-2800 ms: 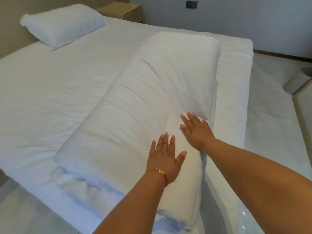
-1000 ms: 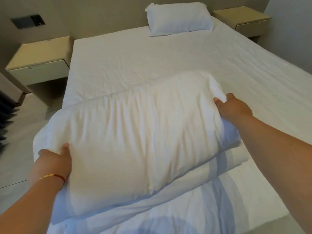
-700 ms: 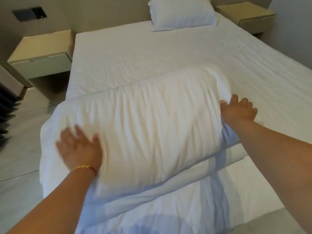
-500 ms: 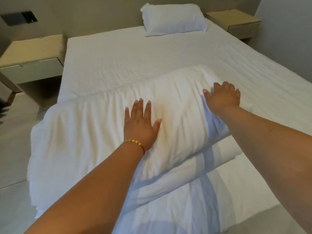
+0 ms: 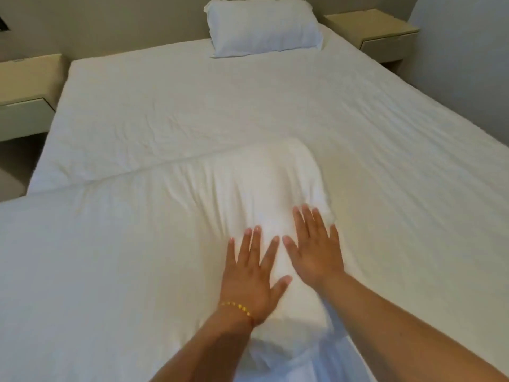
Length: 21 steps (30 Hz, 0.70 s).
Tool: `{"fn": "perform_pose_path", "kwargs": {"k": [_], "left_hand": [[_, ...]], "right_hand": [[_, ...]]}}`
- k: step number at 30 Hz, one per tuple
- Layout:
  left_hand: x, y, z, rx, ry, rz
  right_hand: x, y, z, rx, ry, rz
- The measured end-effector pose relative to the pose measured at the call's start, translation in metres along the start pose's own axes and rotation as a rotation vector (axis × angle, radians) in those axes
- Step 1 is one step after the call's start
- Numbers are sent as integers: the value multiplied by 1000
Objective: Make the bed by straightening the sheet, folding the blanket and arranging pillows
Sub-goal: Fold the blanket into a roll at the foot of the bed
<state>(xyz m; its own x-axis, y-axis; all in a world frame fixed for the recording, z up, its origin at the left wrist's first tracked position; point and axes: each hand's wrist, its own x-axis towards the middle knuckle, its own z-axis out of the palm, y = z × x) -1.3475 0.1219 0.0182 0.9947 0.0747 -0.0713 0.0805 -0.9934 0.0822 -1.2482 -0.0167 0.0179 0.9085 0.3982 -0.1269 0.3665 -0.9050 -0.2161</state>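
Note:
A thick white folded blanket point(image 5: 132, 244) lies across the near end of the bed, its right end bulging up. Both my hands lie flat on that bulge, fingers straight and spread. My left hand point(image 5: 253, 274), with a gold bead bracelet at the wrist, presses just left of my right hand point(image 5: 312, 246). The white sheet point(image 5: 248, 106) covers the mattress beyond, with light creases in the middle. One white pillow point(image 5: 264, 26) sits at the head of the bed, right of centre.
A beige bedside table point(image 5: 27, 86) stands left of the bed and another point(image 5: 382, 31) at the far right by the wall. Grey walls close in behind and to the right.
My hands let go of the blanket's ends and moved onto its top. Both now lie side by side on the right part, and the view has come closer.

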Motion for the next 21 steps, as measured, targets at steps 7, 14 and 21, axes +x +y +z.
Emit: {"fn": "perform_pose_path", "kwargs": {"k": [7, 14, 21], "left_hand": [[-12, 24, 51, -18, -59, -2], [-12, -20, -39, -52, -2, -107], [-72, -184, -154, 11, 283, -738]], "right_hand": [[-15, 29, 46, -37, 78, -7], [11, 2, -23, -44, 97, -25], [48, -134, -108, 114, 325, -183]]}}
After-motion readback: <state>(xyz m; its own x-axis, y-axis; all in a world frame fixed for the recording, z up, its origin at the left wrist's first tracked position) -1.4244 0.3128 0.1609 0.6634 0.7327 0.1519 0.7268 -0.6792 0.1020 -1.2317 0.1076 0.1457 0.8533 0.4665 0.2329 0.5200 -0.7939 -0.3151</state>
